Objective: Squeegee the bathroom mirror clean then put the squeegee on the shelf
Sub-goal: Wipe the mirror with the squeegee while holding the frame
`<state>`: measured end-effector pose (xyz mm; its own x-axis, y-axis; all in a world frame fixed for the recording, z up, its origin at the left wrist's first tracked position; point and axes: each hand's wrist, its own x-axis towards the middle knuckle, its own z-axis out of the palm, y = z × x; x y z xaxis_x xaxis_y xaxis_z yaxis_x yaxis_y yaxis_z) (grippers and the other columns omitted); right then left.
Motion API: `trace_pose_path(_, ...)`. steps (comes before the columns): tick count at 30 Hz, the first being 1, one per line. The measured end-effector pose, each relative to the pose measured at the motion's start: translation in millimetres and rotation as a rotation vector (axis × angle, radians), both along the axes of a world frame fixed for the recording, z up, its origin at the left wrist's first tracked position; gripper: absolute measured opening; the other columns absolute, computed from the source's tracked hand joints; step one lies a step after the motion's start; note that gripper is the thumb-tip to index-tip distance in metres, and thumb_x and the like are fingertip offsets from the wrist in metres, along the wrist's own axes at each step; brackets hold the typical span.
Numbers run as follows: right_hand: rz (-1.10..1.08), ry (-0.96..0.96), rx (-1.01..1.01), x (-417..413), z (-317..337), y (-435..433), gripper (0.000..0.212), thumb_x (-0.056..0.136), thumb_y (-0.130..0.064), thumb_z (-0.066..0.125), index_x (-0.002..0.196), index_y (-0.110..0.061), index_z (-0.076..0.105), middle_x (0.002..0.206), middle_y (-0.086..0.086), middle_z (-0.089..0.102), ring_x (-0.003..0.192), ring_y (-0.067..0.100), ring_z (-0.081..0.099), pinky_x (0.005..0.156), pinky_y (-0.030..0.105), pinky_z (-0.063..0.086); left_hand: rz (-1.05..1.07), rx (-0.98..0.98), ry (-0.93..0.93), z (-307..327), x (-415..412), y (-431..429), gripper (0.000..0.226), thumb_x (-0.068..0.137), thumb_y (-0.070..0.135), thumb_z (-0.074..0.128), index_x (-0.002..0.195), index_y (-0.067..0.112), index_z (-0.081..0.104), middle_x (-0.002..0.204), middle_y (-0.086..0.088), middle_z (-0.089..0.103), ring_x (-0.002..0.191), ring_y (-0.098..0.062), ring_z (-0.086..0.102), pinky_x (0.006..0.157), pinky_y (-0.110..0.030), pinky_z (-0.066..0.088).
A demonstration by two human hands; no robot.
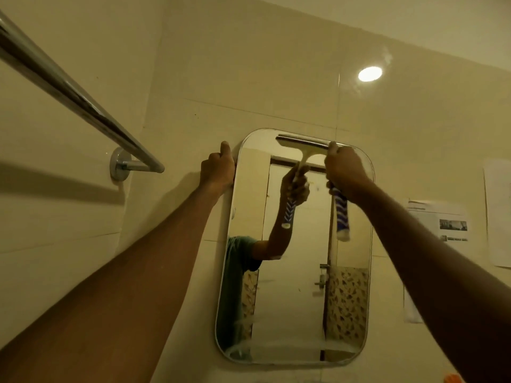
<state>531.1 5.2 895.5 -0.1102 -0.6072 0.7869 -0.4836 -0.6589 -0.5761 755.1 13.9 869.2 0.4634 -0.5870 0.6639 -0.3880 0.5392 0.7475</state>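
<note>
chrome towel bar [74, 98], wall papers [439, 225], tiled wall [249, 64]

Large glossy cream wall tiles [249, 64] cover the room under warm, dim light. A chrome towel rail [69, 92] runs along the left wall. Printed paper sheets [439, 225] hang at right, below a bright round light reflection [370, 74].

R hand [344, 168] gripping squeegee [341, 214], mirror [293, 299] top
</note>
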Motion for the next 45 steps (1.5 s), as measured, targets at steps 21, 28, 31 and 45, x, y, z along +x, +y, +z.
trace_pose_path(21,-0.123,0.093,0.139,-38.8,-28.8,-4.7,0.043,0.103,-0.038,0.027,0.08,-0.008,0.048,0.063,0.007,0.049,0.048,0.017,0.048,0.045,0.028,0.045,0.071,-0.044,-0.063,-4.9,-1.6,-4.6,0.058,0.098,0.044,0.028,0.103,0.002,0.067,0.107,-0.018,0.069,0.099,-0.034,0.064,0.094,-0.043,0.05)
trace_pose_path(28,-0.081,0.201,0.269,-44.5,-101.1,13.3,0.046,0.104,-0.034,0.029,0.074,-0.007,0.051,0.058,0.005,0.049,0.044,0.015,0.044,0.044,0.025,0.04,0.153,-0.06,-0.083,-5.5,-6.4,-8.5,0.056,0.102,0.037,0.025,0.11,-0.003,0.063,0.113,-0.02,0.065,0.102,-0.033,0.058,0.082,-0.036,0.041)
trace_pose_path(31,-0.114,0.15,0.187,-52.7,-59.8,8.9,0.043,0.103,-0.038,0.03,0.077,-0.009,0.049,0.062,0.005,0.048,0.046,0.014,0.045,0.043,0.025,0.042,0.181,-0.079,-0.105,-6.7,-6.3,-7.0,0.054,0.102,0.034,0.027,0.105,-0.006,0.064,0.109,-0.023,0.066,0.102,-0.035,0.06,0.083,-0.037,0.044)
trace_pose_path(45,-0.074,0.062,0.237,-40.1,-223.4,-6.0,0.049,0.103,-0.032,0.028,0.073,-0.008,0.058,0.064,0.018,0.062,0.056,0.032,0.061,0.056,0.039,0.054,0.206,-0.064,-0.103,-36.7,-11.4,-3.9,0.045,0.102,0.031,0.031,0.088,0.002,0.061,0.078,-0.009,0.056,0.073,-0.025,0.052,0.071,-0.031,0.038)
